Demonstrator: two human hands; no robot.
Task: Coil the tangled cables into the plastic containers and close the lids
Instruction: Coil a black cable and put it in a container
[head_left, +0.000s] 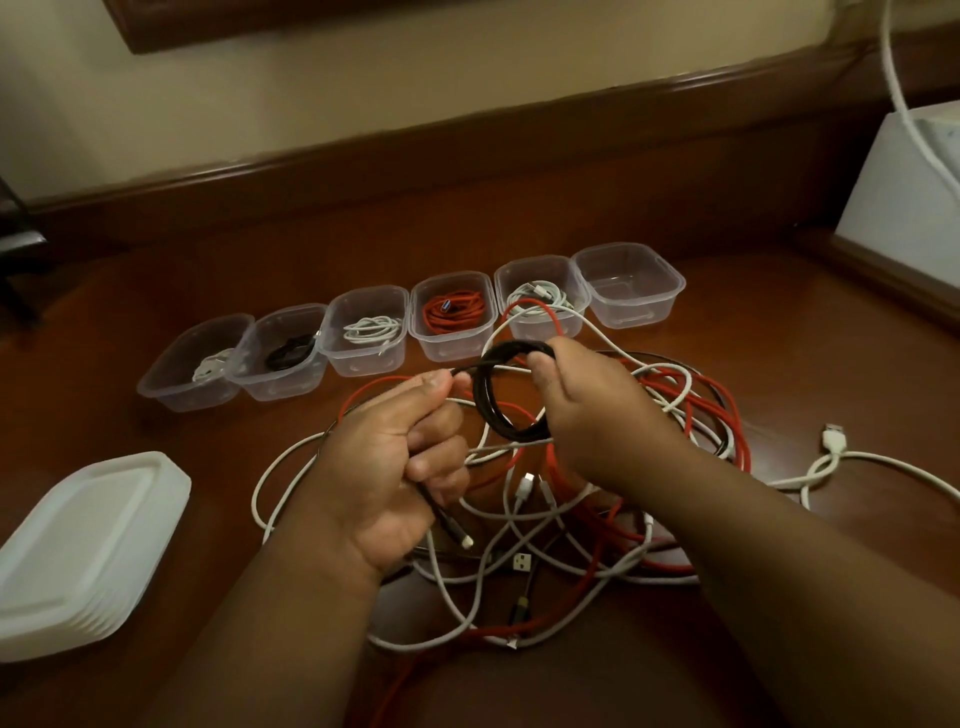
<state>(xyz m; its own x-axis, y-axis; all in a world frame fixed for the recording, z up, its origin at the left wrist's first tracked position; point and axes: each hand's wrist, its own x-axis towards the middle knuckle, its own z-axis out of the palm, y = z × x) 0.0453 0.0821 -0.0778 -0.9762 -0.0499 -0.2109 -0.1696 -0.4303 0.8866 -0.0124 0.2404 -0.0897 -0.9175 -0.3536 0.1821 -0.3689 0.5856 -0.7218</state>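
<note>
Above the tangled pile of red and white cables (571, 519), the right hand (597, 405) grips a coiled black braided cable (493, 395) so the loops stay gathered. The left hand (400, 467) pinches its loose tail, feeding it. Beyond the pile, the empty clear plastic container (631, 283) waits.

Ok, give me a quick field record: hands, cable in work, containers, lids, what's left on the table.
left hand: grips the black cable's free end
right hand: holds the black cable as a coil
containers: six in a row, all open; five hold a coiled cable, the rightmost is empty
lids: stacked at the table's left edge
tangle: red and white cables still knotted under the hands
</note>
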